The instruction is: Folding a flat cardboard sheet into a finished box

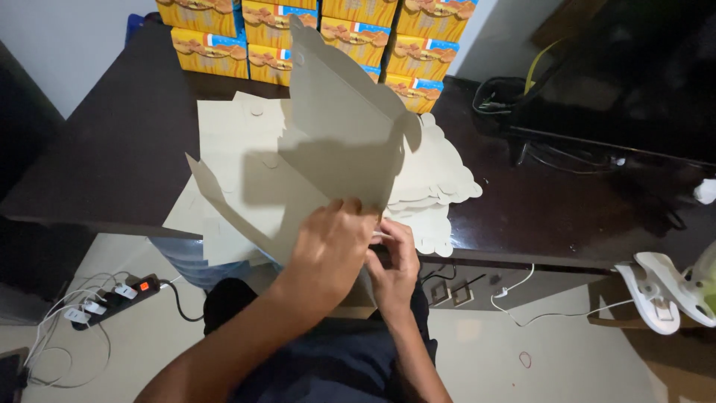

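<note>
Desk point(567, 209): dark, glossy top running across the view, carrying the cardboard work; cables and a dark screen sit at its far right.
Finished boxes point(313, 33): yellow printed cartons stacked in rows against the far wall, closed and squared up, so a good number look already made.
Flat blanks point(440, 179): pale die-cut sheets with scalloped edges lying in a pile on the desk just behind the raised piece; by the look of the pile, plenty are left unfolded.
Box blank in hand point(335, 127): plain grey-beige cardboard, held up off the desk at its near edge, one panel standing tall and tilted, another folded out to the left. Creases are bent but no walls are joined yet, so I judge this one early in its shaping.
Left hand point(328, 242): laid palm-down over the blank's lower edge, fingers together and curled over the fold, pressing it.
Right hand point(395, 261): just beside the left, touching it, fingers bunched and pinched on a small flap or tab at the blank's bottom corner; exactly what they grip is hidden.
Power strip point(112, 298): on the floor at lower left, with white plugs and a lit red switch.
Clip fan point(667, 287): white, at the right edge, below desk level.
</note>
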